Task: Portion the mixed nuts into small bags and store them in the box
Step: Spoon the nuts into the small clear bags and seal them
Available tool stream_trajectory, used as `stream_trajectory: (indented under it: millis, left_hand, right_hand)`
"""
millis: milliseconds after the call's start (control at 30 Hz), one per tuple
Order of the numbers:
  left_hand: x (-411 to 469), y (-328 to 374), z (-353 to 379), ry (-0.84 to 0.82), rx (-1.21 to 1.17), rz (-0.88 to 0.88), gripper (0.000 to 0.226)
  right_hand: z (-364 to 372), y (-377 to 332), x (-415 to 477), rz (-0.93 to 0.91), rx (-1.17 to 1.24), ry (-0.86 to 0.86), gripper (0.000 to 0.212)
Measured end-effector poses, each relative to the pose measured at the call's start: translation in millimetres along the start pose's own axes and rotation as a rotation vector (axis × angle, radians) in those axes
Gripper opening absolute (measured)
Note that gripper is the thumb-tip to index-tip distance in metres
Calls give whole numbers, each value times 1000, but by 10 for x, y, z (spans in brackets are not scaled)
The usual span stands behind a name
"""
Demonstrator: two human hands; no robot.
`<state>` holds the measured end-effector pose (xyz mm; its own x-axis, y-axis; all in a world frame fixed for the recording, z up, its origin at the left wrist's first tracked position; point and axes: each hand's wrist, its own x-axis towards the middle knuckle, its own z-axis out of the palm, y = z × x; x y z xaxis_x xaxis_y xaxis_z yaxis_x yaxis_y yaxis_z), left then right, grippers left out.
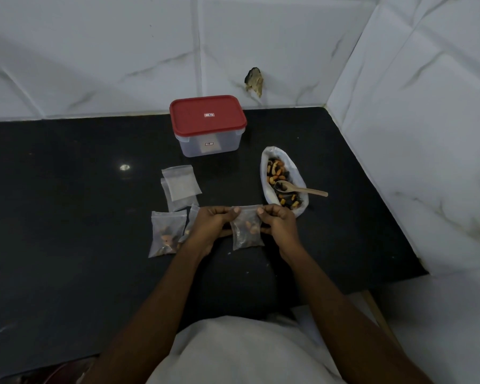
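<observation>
Head view is showing the left hand [209, 227] and right hand [279, 225] pinching the top edge of a small filled bag [245, 231] over the dark surface [67, 217], each grip closed on a corner. Sealing looks to be the step underway. Next, the red-lidded box [208, 126] needs opening; filled bags [166, 235] are waiting left, empty bags [180, 187] behind, and the nuts [281, 181] and spoon [302, 189] right.
</observation>
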<state>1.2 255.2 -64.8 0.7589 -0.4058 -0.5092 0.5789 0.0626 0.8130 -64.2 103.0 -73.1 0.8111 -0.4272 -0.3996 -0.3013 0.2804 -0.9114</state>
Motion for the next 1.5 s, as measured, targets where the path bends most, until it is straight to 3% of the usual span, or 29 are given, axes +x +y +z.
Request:
stream_trajectory:
  millis: [267, 500, 633, 767, 1000, 1167, 1500]
  left_hand:
    - [25, -42, 20, 19, 58, 23, 13]
    - [37, -110, -28, -41, 223, 125, 19]
    - [59, -156, -26, 25, 311, 152, 21]
    - [72, -167, 24, 110, 323, 160, 16]
    - [96, -147, 11, 106, 235, 110, 12]
    - [65, -100, 39, 119, 137, 63, 10]
    - [32, -80, 43, 66, 229, 87, 13]
  right_hand:
    - [-19, -7, -28, -3, 4, -14, 8]
    - [11, -11, -68, -137, -202, -64, 13]
    - [21, 4, -50, -109, -245, -52, 8]
    - [47, 17, -40, -53, -220, 22, 13]
    - [53, -7, -52, -76, -205, 103, 36]
    - [13, -35, -91, -10, -44, 29, 16]
    - [-11, -8, -143, -106, -155, 26, 14]
